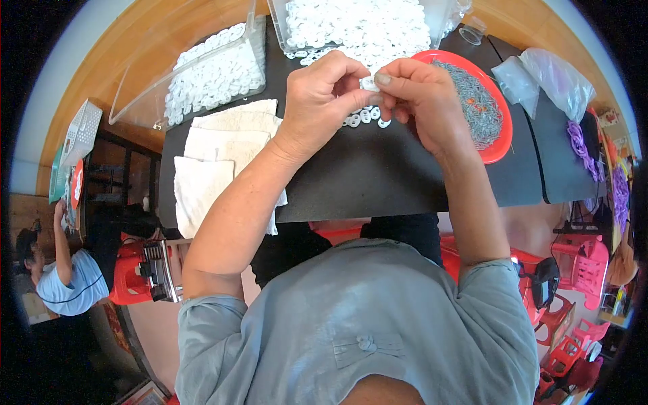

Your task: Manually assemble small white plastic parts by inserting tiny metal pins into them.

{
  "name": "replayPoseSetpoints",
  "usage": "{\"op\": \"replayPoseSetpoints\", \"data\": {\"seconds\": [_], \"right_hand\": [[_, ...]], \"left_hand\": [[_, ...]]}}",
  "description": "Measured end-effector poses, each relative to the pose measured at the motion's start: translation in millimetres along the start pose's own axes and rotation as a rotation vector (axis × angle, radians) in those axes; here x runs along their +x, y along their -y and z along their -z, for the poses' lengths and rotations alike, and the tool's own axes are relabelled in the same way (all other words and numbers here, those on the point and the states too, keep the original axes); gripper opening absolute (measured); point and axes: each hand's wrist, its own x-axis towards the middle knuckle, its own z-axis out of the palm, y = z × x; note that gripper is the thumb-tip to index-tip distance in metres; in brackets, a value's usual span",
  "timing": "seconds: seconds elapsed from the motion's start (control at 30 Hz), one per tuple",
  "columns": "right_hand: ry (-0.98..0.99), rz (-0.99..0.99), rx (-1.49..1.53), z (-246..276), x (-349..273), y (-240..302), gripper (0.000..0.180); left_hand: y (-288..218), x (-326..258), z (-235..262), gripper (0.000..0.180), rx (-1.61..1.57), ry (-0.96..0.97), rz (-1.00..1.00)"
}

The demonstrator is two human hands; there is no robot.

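Note:
Both my hands meet above the far part of the dark table point(364, 175). Between the thumb and fingers of my left hand point(322, 101) is a small white oval plastic piece point(368, 84). My right hand point(425, 98) pinches at the right edge of that same piece, its thumb on top; anything smaller between those fingertips is hidden. Several similar white pieces with holes point(365, 117) lie on the table just below my hands. Right of my right hand stands a red round basin point(501, 138) full of thin silvery metal parts, with a few orange bits among them.
A clear bin point(275, 30) heaped with white pieces spills toward my hands; another clear bin point(260, 81) lies tilted at far left. Folded cream cloths point(202, 185) are left. Plastic bags point(557, 81) and purple cord point(582, 150) lie right. Another person point(71, 280) sits far left.

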Motion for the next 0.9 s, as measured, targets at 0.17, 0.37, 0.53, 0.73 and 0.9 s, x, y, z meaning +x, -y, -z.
{"op": "replayPoseSetpoints", "data": {"seconds": [0.17,0.37,0.53,0.73,0.9], "right_hand": [[-0.013,-0.003,0.022,-1,1,-5,0.014],[-0.07,0.038,0.021,-3,0,-2,0.014],[-0.097,0.055,0.001,-1,0,1,0.014],[-0.081,0.076,0.018,-3,-1,1,0.014],[-0.07,0.066,0.041,-2,-2,0,0.015]], "left_hand": [[-3,0,-3,0.022,0.026,-0.032,-0.017],[-6,5,4,0.021,-0.327,-0.019,0.304],[-5,5,7,0.025,-0.462,0.03,0.514],[2,-1,2,0.023,-0.261,0.042,0.181],[-1,1,1,0.016,-0.247,0.028,0.14]]}}
